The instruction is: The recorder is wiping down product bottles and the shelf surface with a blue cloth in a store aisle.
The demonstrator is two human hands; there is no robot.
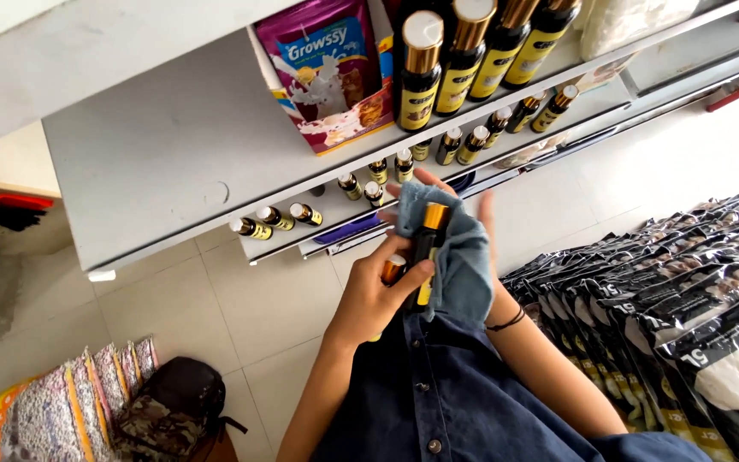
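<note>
Head camera, looking steeply down from above.
The single view tilts, so the shelves (215,162) slant across the top and the tiled floor (241,299) lies far below. It sits close over the hands (369,299) at centre; packets (694,308) crowd the right edge.

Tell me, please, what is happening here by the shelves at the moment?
A person stands over a grey shelf unit, holding small dark bottles with gold caps. The left hand grips two small bottles, while the right hand holds a blue cloth against one of them. More small bottles lie in a row on a lower shelf, larger ones stand above, and dark pouches are stacked at the right.
</note>
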